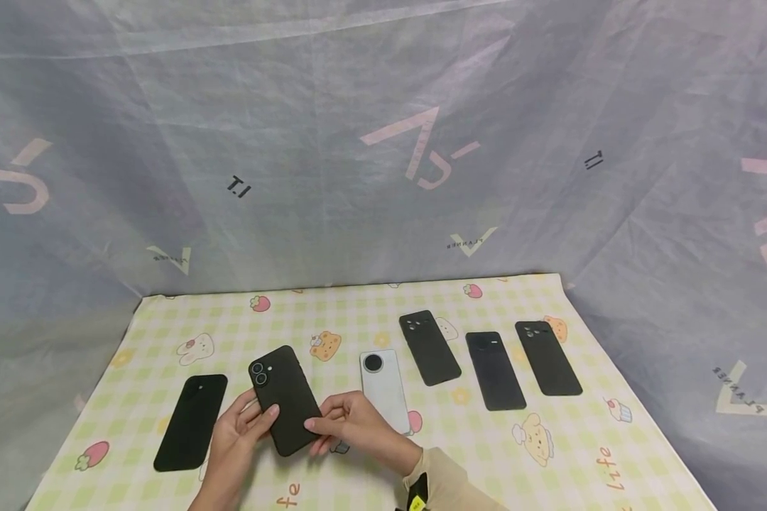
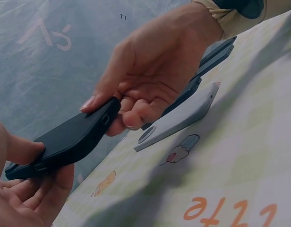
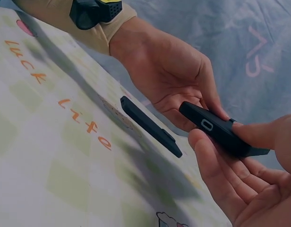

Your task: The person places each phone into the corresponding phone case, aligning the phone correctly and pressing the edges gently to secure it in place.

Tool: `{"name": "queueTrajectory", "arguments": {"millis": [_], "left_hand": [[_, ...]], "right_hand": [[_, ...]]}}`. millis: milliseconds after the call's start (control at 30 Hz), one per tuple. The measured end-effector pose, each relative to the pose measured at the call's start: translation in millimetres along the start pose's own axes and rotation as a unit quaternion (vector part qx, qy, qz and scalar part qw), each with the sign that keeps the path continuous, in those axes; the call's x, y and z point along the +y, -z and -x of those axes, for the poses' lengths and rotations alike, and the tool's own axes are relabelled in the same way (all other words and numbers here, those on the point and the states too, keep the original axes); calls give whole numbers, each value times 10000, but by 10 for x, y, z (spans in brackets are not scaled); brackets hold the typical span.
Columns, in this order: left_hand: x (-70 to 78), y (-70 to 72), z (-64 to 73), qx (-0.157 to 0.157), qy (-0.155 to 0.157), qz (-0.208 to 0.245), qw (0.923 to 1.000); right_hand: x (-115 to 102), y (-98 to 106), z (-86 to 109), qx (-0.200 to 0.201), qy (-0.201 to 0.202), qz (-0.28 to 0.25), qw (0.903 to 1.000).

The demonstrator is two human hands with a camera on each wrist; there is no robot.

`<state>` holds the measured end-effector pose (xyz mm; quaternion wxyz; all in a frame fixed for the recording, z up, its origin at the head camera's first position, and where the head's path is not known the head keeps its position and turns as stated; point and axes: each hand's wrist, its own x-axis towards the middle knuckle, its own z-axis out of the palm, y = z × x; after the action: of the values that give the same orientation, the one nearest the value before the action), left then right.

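Both hands hold a black phone in what looks like a matte black case, its back with two camera lenses turned up, raised over the table. My left hand grips its left long edge, thumb on the back and fingers underneath. With thumb and curled fingers, my right hand pinches the lower right corner. A port cutout shows on the end of the cased phone in the left wrist view. Left of the hands lies a black phone with a small dot near its top. Partly behind my right hand lies a white phone.
To the right lie a black phone case with camera holes, a dark phone and another black phone case. The checked cloth covers the table, and a grey fabric sheet hangs behind it and along the sides.
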<state>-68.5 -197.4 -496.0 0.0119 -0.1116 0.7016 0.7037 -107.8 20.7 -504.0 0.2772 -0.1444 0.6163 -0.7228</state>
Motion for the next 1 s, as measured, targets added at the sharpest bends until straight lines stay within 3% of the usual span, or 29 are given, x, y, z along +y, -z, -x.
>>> {"name": "queueTrajectory", "arguments": {"millis": [200,500,733,1000], "left_hand": [[9,37,-54,-86,276,-96,9995],[103,85,-148,-178,334,-393,9985],[113,115,-253,-339,779,-708,9939],[94,84,-380,-444,631,-1512,9855]], "right_hand": [[12,12,3,-127,5,94,9999],[24,98,-3,-424,93,262,9987],[-21,262,38,-14,198,792,9967],[-89,575,83,563,412,1341,9885]]}}
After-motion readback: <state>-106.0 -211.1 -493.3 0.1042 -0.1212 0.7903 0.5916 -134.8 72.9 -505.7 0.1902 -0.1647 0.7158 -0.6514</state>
